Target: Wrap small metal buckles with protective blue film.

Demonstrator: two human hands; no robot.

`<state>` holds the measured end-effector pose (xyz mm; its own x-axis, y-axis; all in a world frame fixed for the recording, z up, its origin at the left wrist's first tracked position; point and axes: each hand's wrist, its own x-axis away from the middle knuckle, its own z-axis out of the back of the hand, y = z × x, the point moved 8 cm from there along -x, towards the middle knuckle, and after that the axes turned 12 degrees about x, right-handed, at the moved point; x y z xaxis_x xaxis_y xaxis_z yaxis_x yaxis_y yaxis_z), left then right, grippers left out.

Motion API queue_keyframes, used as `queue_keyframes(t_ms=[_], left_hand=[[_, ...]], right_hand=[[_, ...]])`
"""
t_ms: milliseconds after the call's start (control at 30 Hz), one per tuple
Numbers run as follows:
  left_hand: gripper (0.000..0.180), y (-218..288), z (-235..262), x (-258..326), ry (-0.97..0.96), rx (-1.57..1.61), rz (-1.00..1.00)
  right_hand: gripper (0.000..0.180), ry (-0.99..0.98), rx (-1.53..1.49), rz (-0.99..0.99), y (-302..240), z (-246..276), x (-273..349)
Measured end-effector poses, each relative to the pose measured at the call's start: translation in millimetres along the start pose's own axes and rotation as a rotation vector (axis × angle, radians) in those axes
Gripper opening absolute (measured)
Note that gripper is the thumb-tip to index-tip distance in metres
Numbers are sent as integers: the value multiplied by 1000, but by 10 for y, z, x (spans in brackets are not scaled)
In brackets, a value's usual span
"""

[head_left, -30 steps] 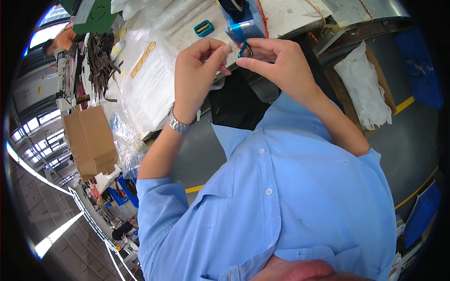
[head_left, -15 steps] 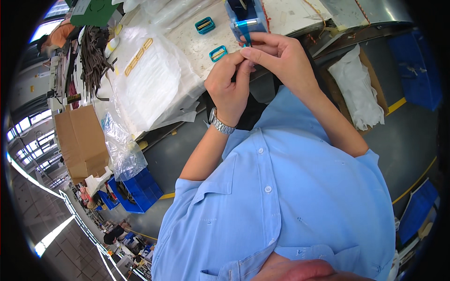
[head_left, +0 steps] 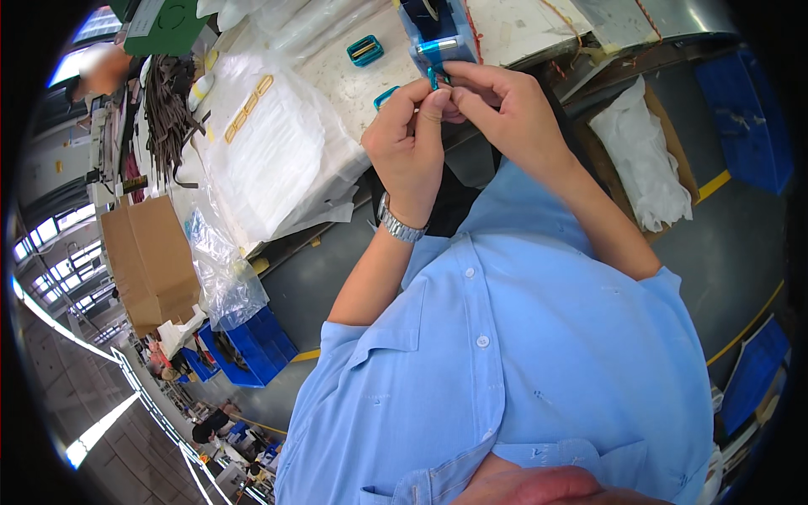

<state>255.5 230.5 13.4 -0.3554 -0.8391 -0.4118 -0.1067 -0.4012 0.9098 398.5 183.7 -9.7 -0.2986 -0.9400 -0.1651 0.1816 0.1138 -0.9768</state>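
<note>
Both hands meet at the table's front edge, just below a blue tape dispenser with teal tape on it. My left hand, a metal watch on its wrist, is closed in a pinch on a small teal-wrapped buckle, mostly hidden by fingers. My right hand pinches the same piece from the other side, its forefinger near the dispenser's front. One teal-wrapped rectangular buckle lies on the table left of the dispenser. Another teal buckle is partly covered by my left hand.
Several gold buckles lie in a row on white plastic sheeting to the left. Dark straps hang beyond them. A cardboard box and blue bins stand lower left; an open carton with white wrapping lies right.
My left hand has shifted slightly left and up, now overlapping the nearer teal buckle. The teal piece between my fingertips shows more upright, where a tape strip ran to the dispenser.
</note>
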Motion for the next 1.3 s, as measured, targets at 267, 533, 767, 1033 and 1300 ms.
queue_keyframes(t_ms=[267,533,767,1033,1300], left_hand=[[12,-76,11,-33,45,175,105],[15,-205,-61,-1,10,260,240],[17,-145,-57,236,-64,309,365],[22,-268,90,502,-70,444,523],[23,-221,294,583,117,560,503]], right_hand=[[39,-108,98,97,129,55,-68],[37,11,154,167,165,83,69],[39,-32,185,71,60,46,351],[50,-215,373,256,-163,-193,356],[40,-212,-49,-83,81,-197,366]])
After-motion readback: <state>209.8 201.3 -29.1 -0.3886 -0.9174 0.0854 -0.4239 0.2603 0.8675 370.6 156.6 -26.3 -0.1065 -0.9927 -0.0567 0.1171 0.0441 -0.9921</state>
